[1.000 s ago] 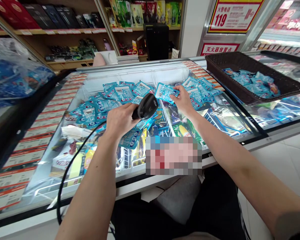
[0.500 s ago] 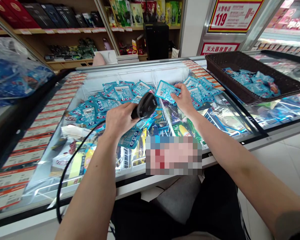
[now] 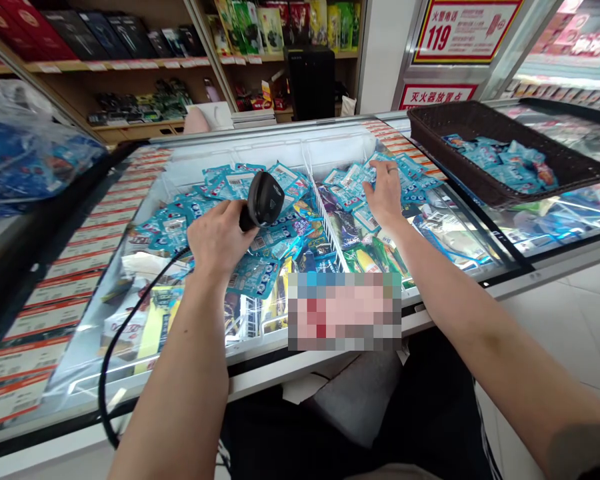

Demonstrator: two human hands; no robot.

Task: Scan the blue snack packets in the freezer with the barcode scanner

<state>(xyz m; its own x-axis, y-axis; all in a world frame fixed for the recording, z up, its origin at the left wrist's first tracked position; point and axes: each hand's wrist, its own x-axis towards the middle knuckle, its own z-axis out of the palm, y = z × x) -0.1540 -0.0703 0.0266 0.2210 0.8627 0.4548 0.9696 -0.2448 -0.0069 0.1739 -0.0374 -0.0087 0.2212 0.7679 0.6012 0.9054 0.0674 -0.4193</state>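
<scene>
My left hand (image 3: pixel 217 237) grips the handle of a black barcode scanner (image 3: pixel 263 199), whose head points up and away over the freezer; its black cable (image 3: pixel 130 333) runs down past my forearm. My right hand (image 3: pixel 386 193) reaches flat over a heap of light blue packets (image 3: pixel 350 183) in the right compartment of the open chest freezer (image 3: pixel 260 150), fingers spread and resting on the packets, holding nothing. More blue packets (image 3: pixel 200 207) fill the left compartment beyond a white wire divider (image 3: pixel 325 213).
A dark woven basket (image 3: pixel 460 120) with more blue packets stands on the freezer lid to the right. A clear bag of blue packets (image 3: pixel 25 153) lies at the far left. Shelves of goods (image 3: pixel 130 60) line the back wall. A blurred patch (image 3: pixel 344 310) covers the freezer's front edge.
My right hand let go of the blue packet it held up to the scanner and moved right onto the heap. My left hand drew the scanner left and tilted it upward.
</scene>
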